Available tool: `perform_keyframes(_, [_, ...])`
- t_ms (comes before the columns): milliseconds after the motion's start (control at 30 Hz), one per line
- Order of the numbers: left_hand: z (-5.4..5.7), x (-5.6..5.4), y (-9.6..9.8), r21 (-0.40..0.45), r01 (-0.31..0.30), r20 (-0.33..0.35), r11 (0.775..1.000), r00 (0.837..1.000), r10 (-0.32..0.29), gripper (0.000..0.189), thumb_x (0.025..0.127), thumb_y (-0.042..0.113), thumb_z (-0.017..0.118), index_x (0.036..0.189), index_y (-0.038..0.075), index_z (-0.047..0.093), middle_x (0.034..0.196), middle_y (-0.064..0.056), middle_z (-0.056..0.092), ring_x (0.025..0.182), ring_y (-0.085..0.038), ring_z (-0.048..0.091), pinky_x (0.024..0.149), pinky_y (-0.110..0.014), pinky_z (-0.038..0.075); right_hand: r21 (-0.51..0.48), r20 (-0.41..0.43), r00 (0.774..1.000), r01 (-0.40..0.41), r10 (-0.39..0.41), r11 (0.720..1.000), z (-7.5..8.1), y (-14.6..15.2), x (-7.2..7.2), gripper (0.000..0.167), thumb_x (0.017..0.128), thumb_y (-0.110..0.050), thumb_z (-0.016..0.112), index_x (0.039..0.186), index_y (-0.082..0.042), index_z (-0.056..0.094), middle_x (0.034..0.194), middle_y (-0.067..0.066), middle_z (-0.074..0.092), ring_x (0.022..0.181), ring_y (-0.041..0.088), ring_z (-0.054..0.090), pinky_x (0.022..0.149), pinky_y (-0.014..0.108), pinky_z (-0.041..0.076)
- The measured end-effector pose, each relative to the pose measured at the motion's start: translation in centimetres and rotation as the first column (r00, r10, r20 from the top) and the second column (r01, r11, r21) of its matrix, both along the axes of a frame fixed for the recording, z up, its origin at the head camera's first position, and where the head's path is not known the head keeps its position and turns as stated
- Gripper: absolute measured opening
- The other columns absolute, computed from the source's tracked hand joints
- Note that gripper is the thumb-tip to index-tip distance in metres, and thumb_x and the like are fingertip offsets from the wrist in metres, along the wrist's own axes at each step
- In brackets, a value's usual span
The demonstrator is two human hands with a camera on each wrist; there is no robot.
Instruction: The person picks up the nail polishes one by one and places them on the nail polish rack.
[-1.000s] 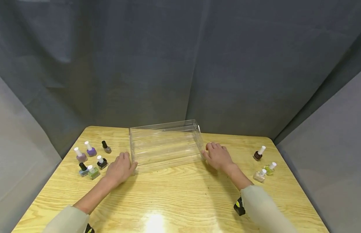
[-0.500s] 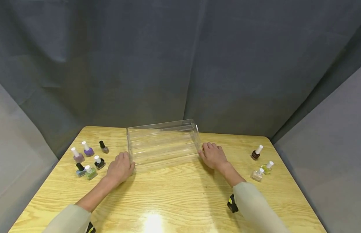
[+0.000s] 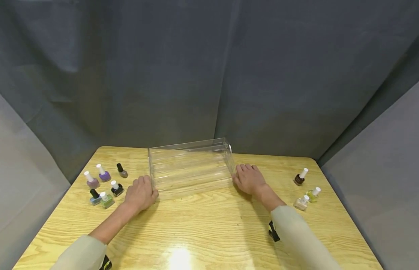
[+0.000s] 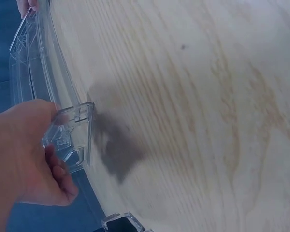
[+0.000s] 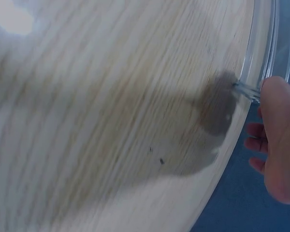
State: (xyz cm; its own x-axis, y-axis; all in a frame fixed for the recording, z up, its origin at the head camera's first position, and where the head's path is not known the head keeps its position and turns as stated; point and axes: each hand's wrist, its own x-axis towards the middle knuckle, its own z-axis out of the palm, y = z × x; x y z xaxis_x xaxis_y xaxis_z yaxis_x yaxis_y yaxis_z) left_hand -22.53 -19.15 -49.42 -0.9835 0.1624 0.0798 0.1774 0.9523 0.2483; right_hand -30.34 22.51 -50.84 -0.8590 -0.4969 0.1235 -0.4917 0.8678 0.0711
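Note:
A clear plastic tiered rack [image 3: 190, 168] stands at the back of the table, turned slightly at an angle, with bare steps. My left hand [image 3: 140, 194] grips its left end, thumb at the front corner. In the left wrist view the stepped end panel [image 4: 79, 116] shows between thumb and curled fingers. At the opposite end my right hand [image 3: 250, 179] holds the rack's right side, thumb toward the front. The right wrist view shows only a front corner of the rack [image 5: 249, 93] by the thumb, the rest cut off or hidden by the hand.
Left of the rack stand several nail polish bottles, among them a purple one [image 3: 105, 176], a green one [image 3: 108, 202] and a black one [image 3: 117, 190]. Three more are at the right: dark brown [image 3: 299, 180], yellow-green [image 3: 312, 195] and beige [image 3: 301, 204]. A grey curtain [image 3: 162, 75] hangs behind the table.

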Motion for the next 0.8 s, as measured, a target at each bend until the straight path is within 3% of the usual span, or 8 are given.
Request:
perform_keyframes(233, [0.2, -0.3, -0.2, -0.054, 0.025, -0.021, 0.998, 0.999, -0.026, 0.027, 0.089, 0.022, 0.063, 0.089, 0.002, 0.045, 0.078, -0.008, 0.041, 0.071, -0.026, 0.042, 0.060, -0.042, 0.040, 0.071, -0.062, 0.996, -0.057, 0.062, 0.996, -1.0, 0.7, -1.2, 0.027, 0.105, -0.034, 0.040, 0.095, -0.009, 0.044, 0.087, 0.005, 0.043, 0.086, 0.029, 0.048, 0.083, 0.048, 0.040])
perform_keyframes(433, [0.1, -0.3, -0.4, -0.021, 0.044, -0.035, 0.999, 0.998, -0.045, 0.023, 0.090, 0.018, 0.061, 0.090, 0.001, 0.045, 0.077, -0.008, 0.041, 0.069, -0.025, 0.041, 0.058, -0.039, 0.040, 0.086, -0.089, 0.993, -0.075, 0.082, 0.994, -0.8, 0.5, -1.0, 0.026, 0.104, -0.031, 0.043, 0.093, -0.007, 0.043, 0.084, 0.006, 0.041, 0.082, 0.029, 0.046, 0.081, 0.047, 0.039])
perform_keyframes(800, [0.4, -0.8, -0.2, -0.012, 0.093, -0.078, 0.996, 0.992, -0.094, 0.027, 0.091, 0.018, 0.066, 0.090, 0.002, 0.045, 0.077, -0.006, 0.040, 0.068, -0.022, 0.039, 0.058, -0.035, 0.037, -0.048, -0.139, 0.985, -0.106, 0.098, 0.993, 0.3, 0.8, 0.8, 0.021, 0.098, -0.018, 0.048, 0.085, -0.007, 0.037, 0.078, 0.004, 0.030, 0.075, 0.027, 0.039, 0.075, 0.043, 0.038])
